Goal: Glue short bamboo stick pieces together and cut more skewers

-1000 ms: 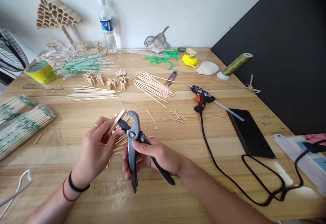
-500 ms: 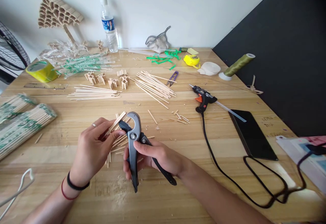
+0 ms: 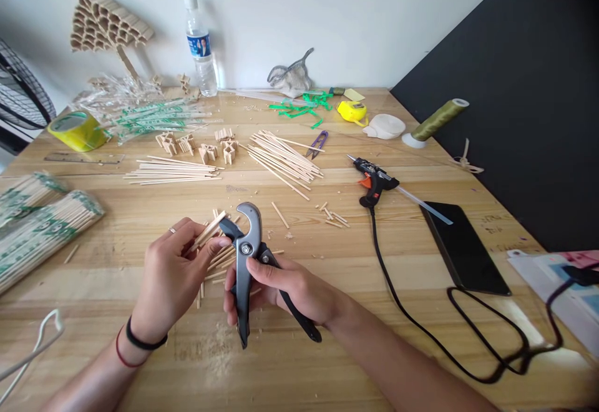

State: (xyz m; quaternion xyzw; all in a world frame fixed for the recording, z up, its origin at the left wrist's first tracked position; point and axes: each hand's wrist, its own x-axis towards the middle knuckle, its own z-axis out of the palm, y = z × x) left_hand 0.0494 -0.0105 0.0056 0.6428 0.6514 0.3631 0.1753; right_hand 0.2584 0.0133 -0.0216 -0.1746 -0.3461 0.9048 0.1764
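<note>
My right hand (image 3: 276,287) is wrapped round the handles of a grey and black hand cutter (image 3: 246,248), its hooked jaw pointing up and its handles apart. My left hand (image 3: 175,262) pinches a few short wooden sticks (image 3: 209,230) between thumb and fingers, just left of the cutter's black blade. The thumb tip lies close against the blade; whether they touch I cannot tell. Beneath both hands lies a heap of cut sticks (image 3: 219,265), partly hidden. Small offcuts (image 3: 333,215) and one loose stick (image 3: 281,215) are to the right, and sawdust (image 3: 210,343) lies in front.
Long sticks (image 3: 285,161) and small glued stick pieces (image 3: 208,153) lie farther back. To the right are a glue gun (image 3: 372,181) with a trailing cord and a black phone-like slab (image 3: 463,250). Packed sticks (image 3: 51,237) lie left; a water bottle (image 3: 202,56) stands behind.
The cutter has tilted slightly and shifted a little. The sticks in my left hand have drawn back from the hooked jaw, lower and to the left.
</note>
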